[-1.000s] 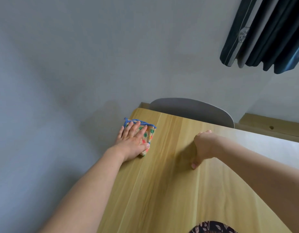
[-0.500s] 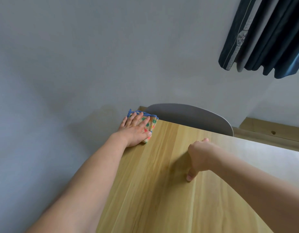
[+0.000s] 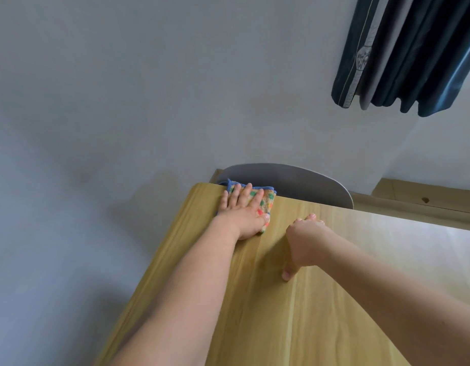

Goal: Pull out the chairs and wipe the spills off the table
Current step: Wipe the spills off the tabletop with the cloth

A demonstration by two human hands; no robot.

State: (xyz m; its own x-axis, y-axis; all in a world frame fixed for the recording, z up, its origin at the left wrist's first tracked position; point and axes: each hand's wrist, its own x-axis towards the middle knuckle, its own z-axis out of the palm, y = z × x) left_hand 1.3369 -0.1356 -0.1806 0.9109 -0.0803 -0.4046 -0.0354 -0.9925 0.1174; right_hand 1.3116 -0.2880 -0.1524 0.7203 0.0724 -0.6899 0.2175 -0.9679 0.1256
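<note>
While the left hand [image 3: 244, 215] presses flat, fingers straight, on the cloth [image 3: 265, 200] at the desk's [image 3: 321, 313] far left corner, the right hand [image 3: 304, 243] rests curled, holding nothing, just beside it.

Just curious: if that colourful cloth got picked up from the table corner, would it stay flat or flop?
Probably flop: the cloth looks soft and folded, its blue edge drooping past the table edge. Likely light, since the left hand moves it with flat fingers.

Soft daylight, glare on table [image 3: 426, 249] right; edges seemingly warped
</note>
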